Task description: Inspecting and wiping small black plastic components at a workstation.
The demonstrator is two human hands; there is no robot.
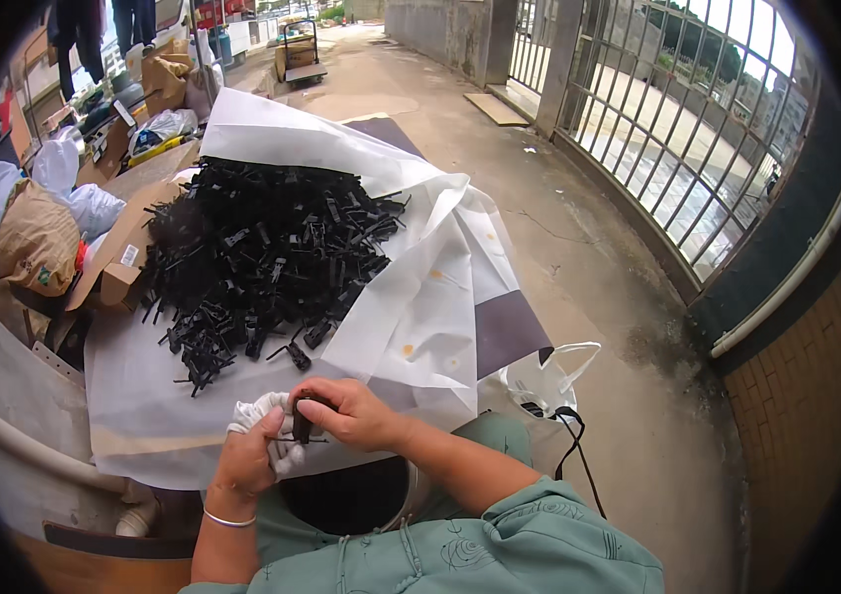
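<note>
Close to my body, over the near edge of the table, my two hands meet around one small black plastic part [302, 426] with thin prongs. My left hand [257, 450] is closed on its lower side, with white glove cloth [260, 410] over some of the fingers. My right hand [349, 411], bare, pinches the same part from above. Just beyond lies a large heap of similar black plastic parts [262, 252] on a white sheet [401, 327]. A few loose pieces [294, 353] have strayed to the heap's near side.
Below my hands a dark round bucket [346, 500] stands between my knees. White bag [549, 381] sits right of the table. Cardboard [128, 243], a brown sack [36, 238] and plastic bags crowd the left. A barred gate [678, 129] runs along the right; a trolley [300, 59] stands farther off.
</note>
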